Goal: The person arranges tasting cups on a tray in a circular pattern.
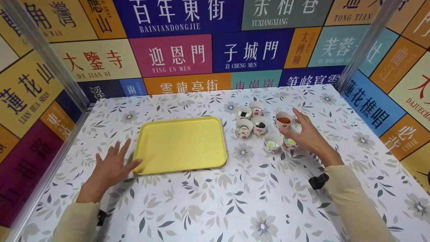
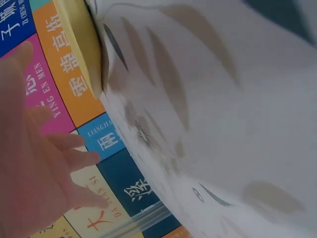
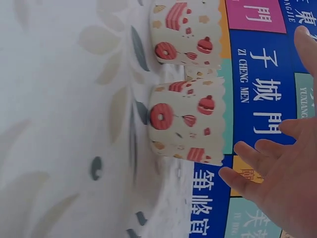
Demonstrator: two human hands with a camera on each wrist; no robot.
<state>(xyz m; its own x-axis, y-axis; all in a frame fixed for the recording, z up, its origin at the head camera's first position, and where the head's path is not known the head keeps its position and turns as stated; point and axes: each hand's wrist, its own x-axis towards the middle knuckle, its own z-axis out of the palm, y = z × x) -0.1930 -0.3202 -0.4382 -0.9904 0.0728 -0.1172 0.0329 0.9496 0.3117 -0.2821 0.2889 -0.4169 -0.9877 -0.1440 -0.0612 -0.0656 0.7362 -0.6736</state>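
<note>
A yellow tray (image 1: 181,146) lies flat on the table. My left hand (image 1: 109,168) is spread at the tray's left edge, thumb near its front left corner; whether it touches cannot be told. In the left wrist view that hand (image 2: 44,153) holds nothing. My right hand (image 1: 307,134) hovers, thumb and fingers apart, over a group of printed paper cups on the right. One cup there has orange-red contents (image 1: 283,120); two front cups (image 1: 271,146) show something pale green. In the right wrist view the hand (image 3: 277,168) is beside a cup (image 3: 185,121), gripping nothing.
Several more paper cups (image 1: 244,129) stand between the tray and the right-hand group, some with black and white contents. A patterned cloth (image 1: 201,205) covers the table. Colourful sign panels (image 1: 171,55) rise behind, and clear posts (image 1: 366,43) stand at the back corners.
</note>
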